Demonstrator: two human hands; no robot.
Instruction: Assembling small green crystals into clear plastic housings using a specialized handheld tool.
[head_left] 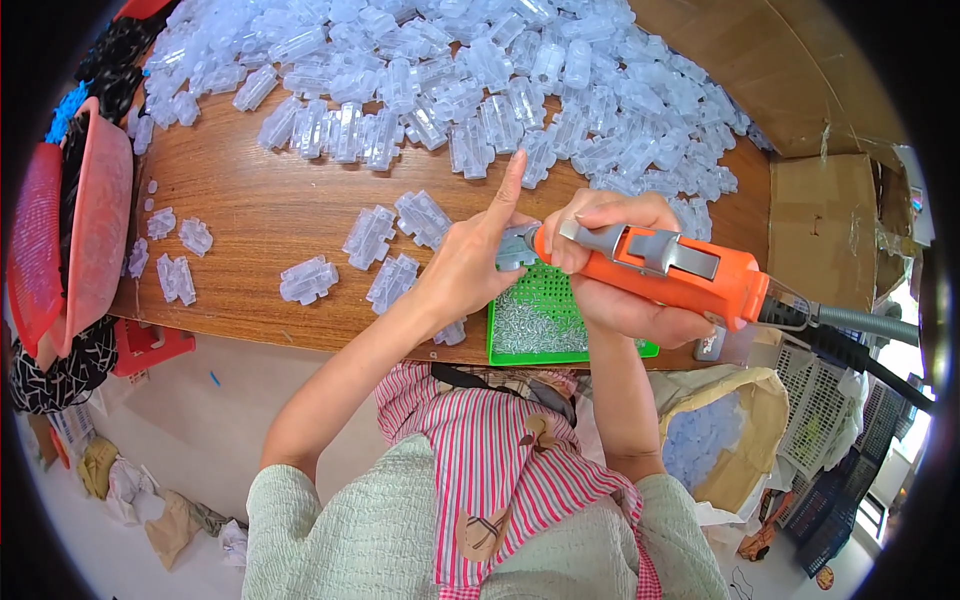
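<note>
My right hand (625,308) is wrapped round an orange electric screwdriver (735,285) with a grey lever on top. Its tip points left, against a clear plastic part (513,252). That part is gripped by my left hand (462,262), whose index finger sticks out straight and away from it; the other fingers are partly hidden. Below both hands lies a green tray (575,357) with a perforated bottom, holding many small silvery screws (530,325). Several more clear parts, among them one plastic piece (310,280), lie left of my left hand on the wooden table (240,250).
A large heap of clear plastic parts (450,80) covers the far side of the table. Cardboard (820,225) stands at the right, where a cable (860,322) trails from the screwdriver. A pink basket (100,220) is at the left edge; an open sack (755,420) sits below right.
</note>
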